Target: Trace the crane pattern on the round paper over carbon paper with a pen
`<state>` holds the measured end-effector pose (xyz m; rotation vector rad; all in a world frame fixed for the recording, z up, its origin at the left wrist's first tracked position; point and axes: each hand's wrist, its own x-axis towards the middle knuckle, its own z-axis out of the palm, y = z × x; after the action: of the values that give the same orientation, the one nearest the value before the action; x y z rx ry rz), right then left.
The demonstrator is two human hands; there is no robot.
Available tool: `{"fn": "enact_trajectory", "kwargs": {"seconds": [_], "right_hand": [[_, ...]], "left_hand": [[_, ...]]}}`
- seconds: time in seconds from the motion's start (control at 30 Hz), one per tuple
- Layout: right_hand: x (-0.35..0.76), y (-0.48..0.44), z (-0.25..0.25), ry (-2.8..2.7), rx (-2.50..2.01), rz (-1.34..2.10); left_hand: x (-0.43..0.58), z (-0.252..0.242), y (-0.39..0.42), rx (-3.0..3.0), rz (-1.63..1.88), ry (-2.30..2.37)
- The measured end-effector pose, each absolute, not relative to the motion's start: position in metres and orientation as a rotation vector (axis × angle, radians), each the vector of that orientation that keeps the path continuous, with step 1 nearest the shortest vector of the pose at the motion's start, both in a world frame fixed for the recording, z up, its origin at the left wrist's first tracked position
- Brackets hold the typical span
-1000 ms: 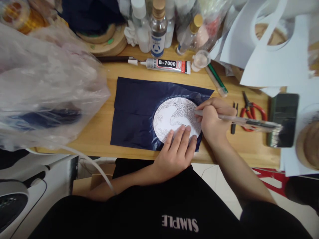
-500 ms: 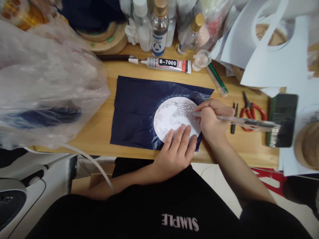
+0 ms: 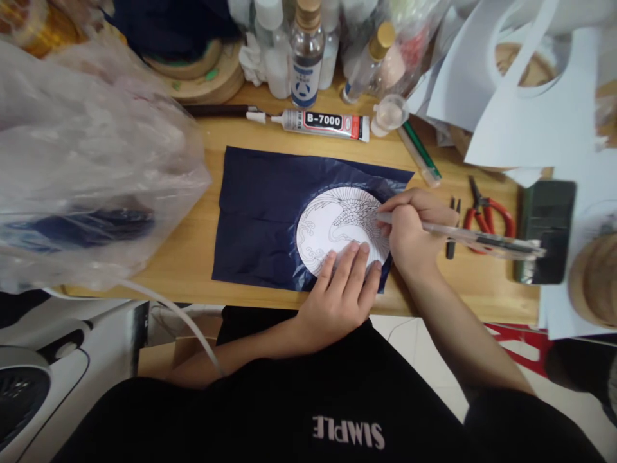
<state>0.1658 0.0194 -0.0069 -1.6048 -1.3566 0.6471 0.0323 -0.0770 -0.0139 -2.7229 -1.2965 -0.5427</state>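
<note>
A white oval paper (image 3: pixel 318 225) printed with a crane and waves lies on a dark blue sheet (image 3: pixel 255 212) on the wooden table. My left hand (image 3: pixel 342 292) rests flat on the paper's lower edge, fingers spread. In my right hand (image 3: pixel 417 231) is a clear pen (image 3: pixel 482 238), gripped near its tip. The tip meets the drawing at the right side of the crane's feathers. Part of the paper is hidden under my left fingers.
A glue tube (image 3: pixel 325 123) lies behind the sheet, with bottles (image 3: pixel 306 64) beyond. Red-handled pliers (image 3: pixel 486 215), black tweezers (image 3: pixel 452 231) and a phone (image 3: pixel 547 231) are at the right, near white papers (image 3: pixel 511 128). A plastic bag (image 3: pixel 96 148) covers the left.
My right hand and the pen have shifted very slightly right. My left hand stays in place on the paper.
</note>
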Motion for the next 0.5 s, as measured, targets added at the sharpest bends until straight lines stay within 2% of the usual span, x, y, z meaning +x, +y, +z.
{"fn": "enact_trajectory", "kwargs": {"seconds": [0.5], "right_hand": [[0.1653, 0.0182, -0.01, -1.337, -1.636, 0.629]], "left_hand": [[0.0328, -0.0148, -0.0769, -2.71, -0.547, -1.298]]}}
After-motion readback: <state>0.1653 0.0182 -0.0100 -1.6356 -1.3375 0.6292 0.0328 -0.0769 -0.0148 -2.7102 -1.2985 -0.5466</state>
